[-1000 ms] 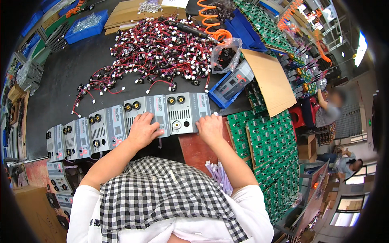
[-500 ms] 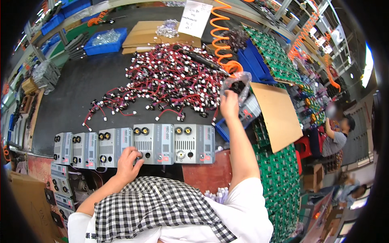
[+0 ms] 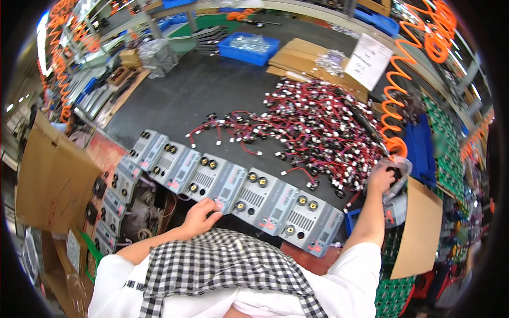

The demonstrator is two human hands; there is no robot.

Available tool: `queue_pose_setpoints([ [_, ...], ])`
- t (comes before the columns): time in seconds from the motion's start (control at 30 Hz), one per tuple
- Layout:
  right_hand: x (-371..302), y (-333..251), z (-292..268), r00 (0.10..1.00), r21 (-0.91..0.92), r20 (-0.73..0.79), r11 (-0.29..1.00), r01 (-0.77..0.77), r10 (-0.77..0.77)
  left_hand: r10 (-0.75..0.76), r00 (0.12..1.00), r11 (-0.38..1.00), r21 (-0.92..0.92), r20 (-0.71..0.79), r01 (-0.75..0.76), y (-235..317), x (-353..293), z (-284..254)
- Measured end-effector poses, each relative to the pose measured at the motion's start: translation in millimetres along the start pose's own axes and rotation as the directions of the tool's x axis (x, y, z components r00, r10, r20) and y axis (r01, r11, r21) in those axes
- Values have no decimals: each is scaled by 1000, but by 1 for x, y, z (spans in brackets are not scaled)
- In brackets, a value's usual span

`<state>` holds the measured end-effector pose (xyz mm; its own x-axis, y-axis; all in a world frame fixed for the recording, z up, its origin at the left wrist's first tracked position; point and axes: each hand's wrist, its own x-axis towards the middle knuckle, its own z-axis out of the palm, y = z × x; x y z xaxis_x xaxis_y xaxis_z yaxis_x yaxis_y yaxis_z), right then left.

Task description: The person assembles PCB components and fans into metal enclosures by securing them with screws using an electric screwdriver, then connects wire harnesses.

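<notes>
A slanted row of several grey machine front panels (image 3: 265, 199) lies along the table's near edge, each with black-and-gold round connectors, vent slots and a darker printed strip. My left hand (image 3: 199, 217) rests at the lower right corner of the third panel (image 3: 213, 177) from the left, its thumb and fingers apart with nothing visible between them. Over at the right, my right hand (image 3: 379, 181) reaches into the mouth of a clear plastic bag (image 3: 405, 168) of dark small parts. Its fingers are bent inward; their tips and whatever they grip are hidden.
Beyond the panels spreads a large heap of red-and-black wired connectors (image 3: 318, 127). An orange coiled hose (image 3: 392, 95) hangs beside it. Cardboard (image 3: 419, 228) and green circuit boards (image 3: 448, 138) stand right; a blue bin (image 3: 249, 49) sits at the back. More panels (image 3: 114, 204) stack at left.
My view has turned, shifting the scene rightward. My left hand has moved off the fourth panel onto the third; a gold connector now shows where it was. My right hand remains at the bag.
</notes>
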<state>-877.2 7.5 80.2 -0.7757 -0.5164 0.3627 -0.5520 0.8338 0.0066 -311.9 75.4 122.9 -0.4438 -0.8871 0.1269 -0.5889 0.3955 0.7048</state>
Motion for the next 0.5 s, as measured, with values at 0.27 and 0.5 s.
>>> queue_pose_setpoints([
  [0.27,23,8,2,995,297,94,953,-56,30,-42,999,998,-50,-5,41,0,-2,0],
  [0.5,71,48,57,940,868,194,397,-298,281,-189,979,963,-178,79,200,-4,-5,3],
])
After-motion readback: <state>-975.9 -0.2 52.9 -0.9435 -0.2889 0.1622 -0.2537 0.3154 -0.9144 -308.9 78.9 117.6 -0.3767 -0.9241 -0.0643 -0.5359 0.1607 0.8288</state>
